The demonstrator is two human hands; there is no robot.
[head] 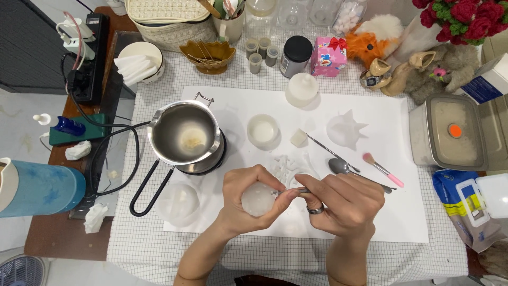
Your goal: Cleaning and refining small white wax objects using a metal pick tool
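Observation:
My left hand (244, 201) cups a round, frosted white ball (257, 199) over the white paper sheet (402, 212). My right hand (346, 204), with a dark ring on one finger, pinches a thin metal tool (302, 190) whose tip touches the ball's right side. White shavings (286, 164) lie on the paper just beyond my hands. A metal spoon (344, 169) and a pink-handled brush (382, 169) rest to the right of them.
A steel melting pot (184, 132) sits on a black hot plate at left, its cord running to a power strip (84, 63). A small glass cup (263, 130), a white cube (299, 138), a spiky frosted mould (345, 130) and a metal tin (450, 132) surround the sheet.

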